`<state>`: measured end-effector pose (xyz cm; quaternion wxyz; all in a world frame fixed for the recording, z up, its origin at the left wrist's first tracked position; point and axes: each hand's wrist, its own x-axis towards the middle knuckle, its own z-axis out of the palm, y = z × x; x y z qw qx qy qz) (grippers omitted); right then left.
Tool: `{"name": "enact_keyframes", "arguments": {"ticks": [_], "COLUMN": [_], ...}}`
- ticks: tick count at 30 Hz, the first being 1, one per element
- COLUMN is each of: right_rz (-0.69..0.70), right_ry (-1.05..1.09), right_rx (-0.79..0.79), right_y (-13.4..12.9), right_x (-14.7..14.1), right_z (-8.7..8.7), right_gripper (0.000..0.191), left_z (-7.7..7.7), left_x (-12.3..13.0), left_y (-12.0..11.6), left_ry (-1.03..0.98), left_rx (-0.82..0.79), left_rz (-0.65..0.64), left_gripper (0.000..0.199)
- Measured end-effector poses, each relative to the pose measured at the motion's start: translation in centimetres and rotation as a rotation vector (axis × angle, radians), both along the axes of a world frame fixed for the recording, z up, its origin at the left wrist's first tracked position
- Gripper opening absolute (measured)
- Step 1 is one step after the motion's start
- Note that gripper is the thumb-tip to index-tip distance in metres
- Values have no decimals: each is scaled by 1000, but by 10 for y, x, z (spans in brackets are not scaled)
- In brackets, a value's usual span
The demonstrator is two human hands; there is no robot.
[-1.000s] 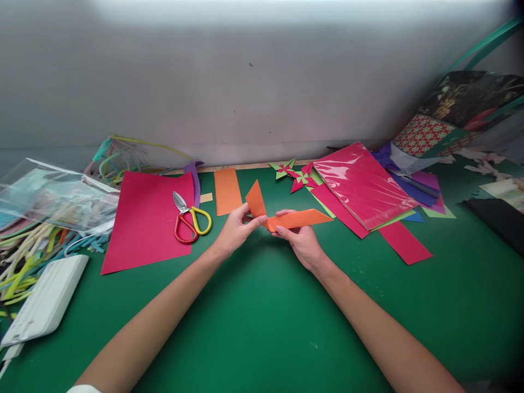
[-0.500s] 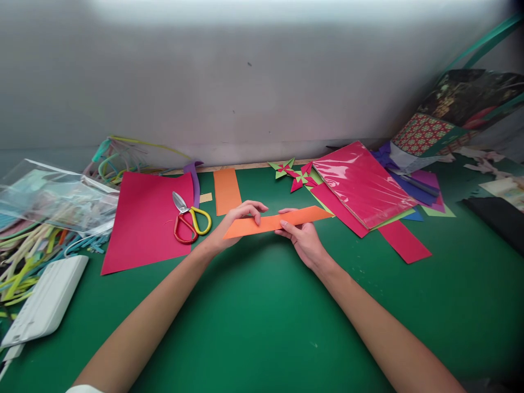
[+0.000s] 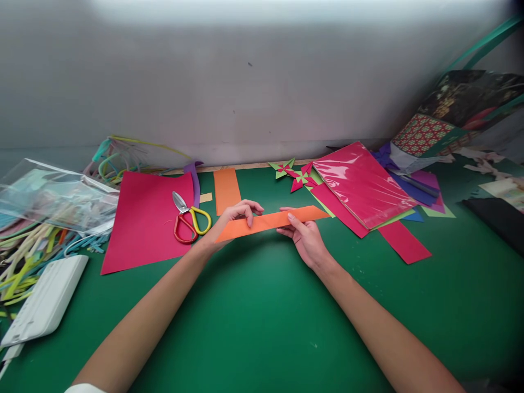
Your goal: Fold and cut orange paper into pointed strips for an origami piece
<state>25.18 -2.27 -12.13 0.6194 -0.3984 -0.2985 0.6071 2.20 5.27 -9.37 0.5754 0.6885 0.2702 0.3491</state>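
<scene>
Between my hands, above the table, is a folded orange paper strip (image 3: 268, 221) with slanted ends. My left hand (image 3: 239, 214) grips its left part, thumb in front and fingers curled behind and over the top edge. On the right half, my right hand (image 3: 305, 234) pinches the strip with the thumb on the near face and the fingers behind it. Left of my left hand, scissors (image 3: 189, 215) with one red and one yellow handle lie on a large red paper sheet (image 3: 143, 218). Another orange paper piece (image 3: 227, 191) lies flat behind my left hand.
Two red-and-green folded paper stars (image 3: 302, 178) lie at the back beside a plastic-wrapped pack of red paper (image 3: 362, 183). A white power bank (image 3: 47, 297) and a clear plastic bag (image 3: 57, 196) sit left. At the back right stands a patterned bag (image 3: 429, 134). The table (image 3: 262, 322) is green.
The orange strip has shifted slightly left. My right thumb now presses a little farther right on it, and my left fingers have moved slightly left.
</scene>
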Motion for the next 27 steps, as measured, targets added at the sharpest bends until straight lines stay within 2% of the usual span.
{"name": "enact_keyframes", "arguments": {"ticks": [3,5,8,11,14,16,21,24,27], "right_rz": [-52,-92,-136,-164,-167,-153,-98,-73,-111], "right_ry": [-34,-59,-71,-71,-73,-78,-49,-12,9], "right_rx": [-3,-4,-6,-5,-11,-12,-4,-14,-40], "right_y": [2,2,3,4,4,4,1,1,2], "right_x": [1,2,2,2,2,1,1,1,1], "right_z": [-1,-2,-5,-7,-8,-7,-2,0,-1], "right_gripper": [36,37,35,36,39,40,41,42,39], "left_z": [5,7,7,8,10,9,1,-5,-6], "left_x": [2,2,-2,-5,0,7,20,21,19], "left_y": [-3,-4,-3,-4,-11,-15,-19,-18,-16], "left_ry": [-3,-7,57,224,363,358,183,118,80], "left_rx": [-68,-171,-267,-267,-221,-225,-381,-403,-378], "left_rz": [74,91,25,-65,-92,-34,221,290,332], "left_gripper": [36,44,61,76,61,46,45,43,41]}}
